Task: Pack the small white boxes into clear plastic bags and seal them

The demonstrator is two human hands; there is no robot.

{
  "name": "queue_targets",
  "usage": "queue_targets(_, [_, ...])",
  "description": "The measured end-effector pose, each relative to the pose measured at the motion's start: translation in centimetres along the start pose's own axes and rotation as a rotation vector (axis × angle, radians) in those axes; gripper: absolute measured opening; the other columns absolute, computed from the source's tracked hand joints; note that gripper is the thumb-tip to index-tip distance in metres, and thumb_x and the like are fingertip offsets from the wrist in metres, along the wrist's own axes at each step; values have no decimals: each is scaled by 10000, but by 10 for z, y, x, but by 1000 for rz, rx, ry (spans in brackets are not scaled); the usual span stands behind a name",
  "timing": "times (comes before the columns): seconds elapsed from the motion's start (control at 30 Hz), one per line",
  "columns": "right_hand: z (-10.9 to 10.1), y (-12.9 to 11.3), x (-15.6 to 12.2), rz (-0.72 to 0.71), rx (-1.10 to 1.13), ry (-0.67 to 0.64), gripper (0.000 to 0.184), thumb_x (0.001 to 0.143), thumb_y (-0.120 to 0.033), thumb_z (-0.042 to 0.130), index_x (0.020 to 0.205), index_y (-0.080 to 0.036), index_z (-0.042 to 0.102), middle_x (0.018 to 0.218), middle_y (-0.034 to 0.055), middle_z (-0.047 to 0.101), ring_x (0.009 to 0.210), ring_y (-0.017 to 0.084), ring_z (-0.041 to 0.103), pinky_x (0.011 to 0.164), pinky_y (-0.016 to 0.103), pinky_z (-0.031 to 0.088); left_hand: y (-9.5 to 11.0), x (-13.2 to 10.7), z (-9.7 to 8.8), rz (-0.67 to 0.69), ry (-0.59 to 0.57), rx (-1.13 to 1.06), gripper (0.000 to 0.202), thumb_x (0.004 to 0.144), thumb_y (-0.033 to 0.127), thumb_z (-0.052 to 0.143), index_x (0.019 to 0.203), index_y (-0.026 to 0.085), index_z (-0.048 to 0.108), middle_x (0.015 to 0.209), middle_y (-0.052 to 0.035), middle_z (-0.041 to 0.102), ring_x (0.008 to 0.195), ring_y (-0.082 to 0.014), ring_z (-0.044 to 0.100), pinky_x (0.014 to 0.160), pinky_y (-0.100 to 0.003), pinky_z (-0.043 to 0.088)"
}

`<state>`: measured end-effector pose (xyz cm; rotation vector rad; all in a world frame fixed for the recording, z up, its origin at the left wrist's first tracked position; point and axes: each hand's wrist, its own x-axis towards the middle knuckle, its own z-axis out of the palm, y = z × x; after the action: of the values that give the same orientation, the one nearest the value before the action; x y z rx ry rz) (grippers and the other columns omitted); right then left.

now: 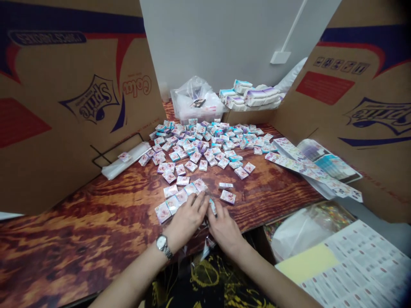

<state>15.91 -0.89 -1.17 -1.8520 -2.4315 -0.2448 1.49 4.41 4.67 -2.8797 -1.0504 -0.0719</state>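
A row of small white picture-printed boxes [172,204] lies end to end on the dark wood-patterned table. My left hand [189,214], wearing a metal wristwatch [162,244], rests across the row's near side with fingers stretched out. Beside it, my right hand [224,226] has its fingers closed at a small blue-edged box [212,207]; the grip is partly hidden. Clear plastic film [207,248] hangs at the table edge below both hands. Just beyond the right hand sit two loose boxes, one lying flat [227,196] and one on its side [225,185].
A wide heap of similar boxes [205,143] spreads behind the row. Tall cartons stand left [96,64] and right [379,77]. A clear bag [195,98] and wrapped packs [261,96] are at the back. Printed strips [308,169] and label sheets [359,265] lie on the right.
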Motion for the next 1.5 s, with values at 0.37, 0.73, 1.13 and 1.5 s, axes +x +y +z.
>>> queue_targets(0.37, [38,13,16,70,78,19,501,867,-165,471,1361,-189,393,1224,178,507,991,235,570,648,273,569,56,-43,38,70,57,-17,386,859,50,372,1235,26,455,1150,-210,600,1089,-260,567,876,-383,491])
queue_targets(0.73, [29,27,-11,-152,80,256,402,899,-148,441,1297,-180,483,1157,155,566,861,198,554,695,294,513,63,-36,66,10,-108,107,433,805,47,409,1224,-15,495,1254,-254,532,1145,-295,533,917,-401,460])
queue_targets(1.13, [32,38,17,-341,123,213,208,861,-100,499,1042,-86,600,995,126,585,895,211,538,778,319,492,68,-40,81,-45,-106,68,452,807,83,439,1252,17,485,1286,-260,500,1187,-328,485,888,-445,467])
queue_targets(1.5, [-7,109,20,-176,415,240,234,922,-194,442,1086,-194,610,894,62,627,839,154,571,767,263,469,58,-21,73,-222,-15,-169,396,897,148,373,1274,33,416,1299,-243,478,1167,-268,513,906,-396,479])
